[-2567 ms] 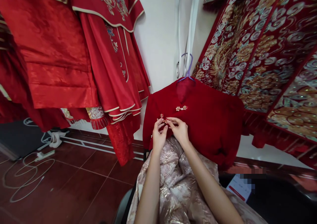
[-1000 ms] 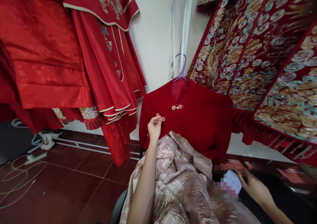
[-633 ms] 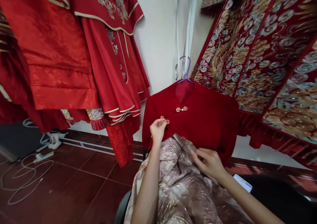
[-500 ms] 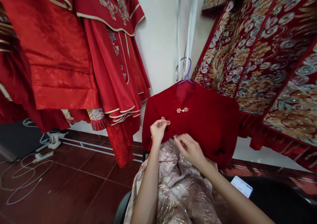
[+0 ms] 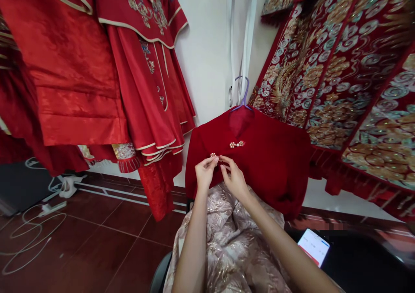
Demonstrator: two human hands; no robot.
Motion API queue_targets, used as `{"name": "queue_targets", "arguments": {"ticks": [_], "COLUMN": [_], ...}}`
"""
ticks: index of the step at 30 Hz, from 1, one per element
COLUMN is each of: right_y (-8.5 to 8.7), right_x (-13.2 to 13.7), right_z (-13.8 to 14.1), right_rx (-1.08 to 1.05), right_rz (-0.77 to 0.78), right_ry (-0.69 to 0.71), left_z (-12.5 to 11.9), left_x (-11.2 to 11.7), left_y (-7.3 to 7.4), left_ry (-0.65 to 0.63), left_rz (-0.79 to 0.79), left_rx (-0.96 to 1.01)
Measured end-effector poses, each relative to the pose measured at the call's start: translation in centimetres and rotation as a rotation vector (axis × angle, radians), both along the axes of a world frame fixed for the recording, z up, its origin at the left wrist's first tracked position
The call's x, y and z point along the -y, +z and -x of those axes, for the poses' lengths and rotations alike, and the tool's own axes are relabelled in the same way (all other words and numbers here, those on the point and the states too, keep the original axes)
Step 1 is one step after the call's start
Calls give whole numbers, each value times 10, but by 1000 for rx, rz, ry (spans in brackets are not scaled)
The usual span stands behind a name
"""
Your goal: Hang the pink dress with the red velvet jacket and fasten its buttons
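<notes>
A dark red velvet jacket (image 5: 259,163) hangs in front of me on a purple hanger (image 5: 244,98). Its upper flower-shaped beaded frog button (image 5: 237,144) is fastened below the neckline. Lower down, my left hand (image 5: 205,172) pinches the left part of a second beaded frog button (image 5: 213,155). From the other side, my right hand (image 5: 234,178) has its thumb and forefinger closed at that button's right part. The fingertips hide most of the join. Beneath both hands lies shiny pinkish-beige fabric (image 5: 233,241).
Red garments (image 5: 81,85) hang at the left, and a heavily embroidered one (image 5: 340,77) at the right. A phone (image 5: 314,246) with a lit screen lies on a black surface (image 5: 353,267). White cables (image 5: 35,237) trail over the tiled floor at lower left.
My right hand has moved up and left from the jacket's lower front edge to the second frog button. The left hand keeps its pinch there. The phone's screen looks different.
</notes>
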State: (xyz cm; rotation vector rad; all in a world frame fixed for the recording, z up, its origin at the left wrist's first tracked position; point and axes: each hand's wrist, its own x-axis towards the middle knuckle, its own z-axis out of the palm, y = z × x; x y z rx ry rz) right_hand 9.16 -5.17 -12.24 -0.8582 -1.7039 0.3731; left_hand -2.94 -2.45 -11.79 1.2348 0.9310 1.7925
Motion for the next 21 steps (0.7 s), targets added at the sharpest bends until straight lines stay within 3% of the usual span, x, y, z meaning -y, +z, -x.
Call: {"name": "queue_targets", "arguments": {"ticks": [9,14,17,21], "right_y": [0,0,-10,-38], "right_x": [0,3,16,39], "right_z": [7,7,-1,-21], "right_rx": [-79,-137,-210,-333], "right_rz": [-5,33,118,240], "right_ry": [0,16,9,-146], "left_z": [-5,-12,-7,14], "left_x": [-5,-4,5,24], "left_y": [-4,-6,-16,-26], "left_ry": [48,76,191,270], "left_rz": [-66,-10,9,49], "left_rx": [22,113,-24,-450]}}
